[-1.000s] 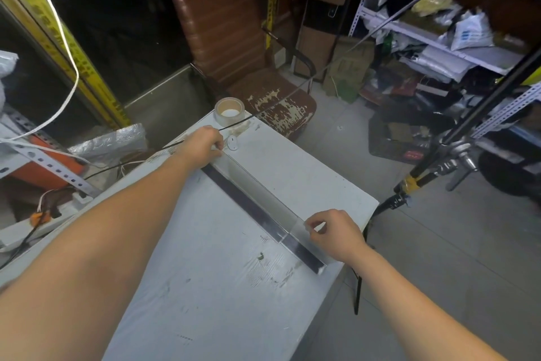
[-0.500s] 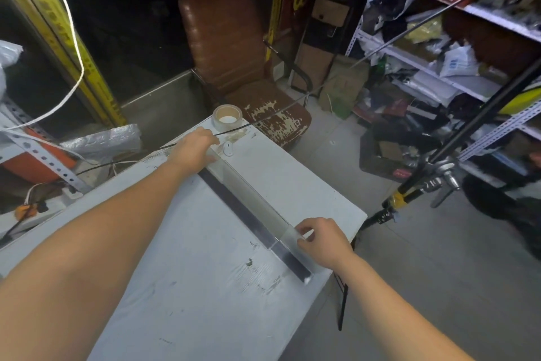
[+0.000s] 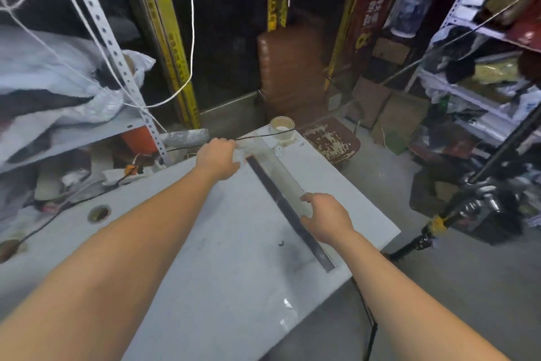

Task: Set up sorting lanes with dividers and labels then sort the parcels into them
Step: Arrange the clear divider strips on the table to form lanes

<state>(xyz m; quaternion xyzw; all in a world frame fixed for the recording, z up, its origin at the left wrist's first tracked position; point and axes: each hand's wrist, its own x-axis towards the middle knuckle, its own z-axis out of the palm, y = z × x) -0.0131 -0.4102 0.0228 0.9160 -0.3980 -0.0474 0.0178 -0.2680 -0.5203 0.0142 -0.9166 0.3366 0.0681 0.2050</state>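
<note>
Left grip (image 3: 218, 160) forward, right grip (image 3: 326, 218) nearer, both curled

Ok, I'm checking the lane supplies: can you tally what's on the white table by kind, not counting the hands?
Clear divider: 1
Tape roll: 1
Small clear disc: 1
Black cable: 1
Total: 4

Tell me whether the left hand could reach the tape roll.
Probably yes: the tape roll sits just beyond the left hand, with only a thin black cable between; it would have to release the clear divider.
</note>
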